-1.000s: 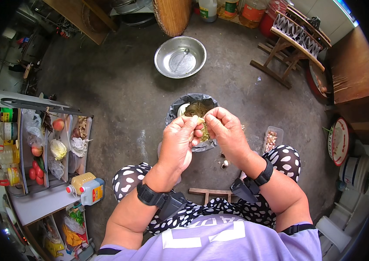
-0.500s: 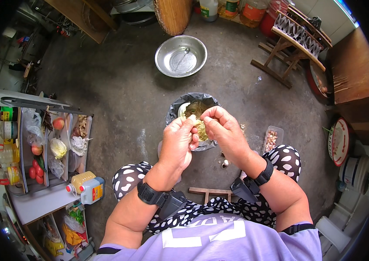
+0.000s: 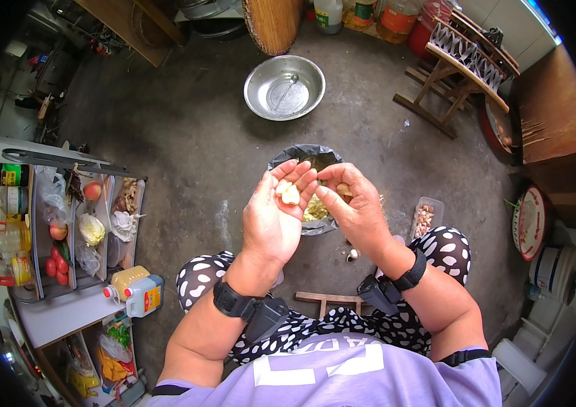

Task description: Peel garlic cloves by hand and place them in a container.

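My left hand (image 3: 269, 224) is turned palm up with its fingers slightly cupped, and pale peeled garlic cloves (image 3: 289, 194) rest on the fingers. Close beside it, my right hand (image 3: 358, 211) curls around a yellowish garlic clove (image 3: 344, 190), its thumb and fingertips near the left fingertips. Both hands are over a bin lined with a dark plastic bag (image 3: 322, 150), which holds pale yellowish scraps; the hands hide much of it. A plastic box (image 3: 435, 203) of garlic cloves sits on the floor to the right. Nearer my right forearm lies a small whitish piece (image 3: 352, 255), possibly garlic.
A metal basin (image 3: 254, 85) with a spoon-like utensil stands beyond the bin. On the left is a shelf rack (image 3: 101, 224) with vegetables and bottles, with two jugs (image 3: 144, 296) beside it. A wooden folding stool (image 3: 444, 102) stands far right; a wooden frame (image 3: 315, 296) lies between my legs.
My left hand has turned from a pinch to an opened palm, showing the cloves. My right hand has drawn slightly right and downward, with a clove now visible in its fingers.
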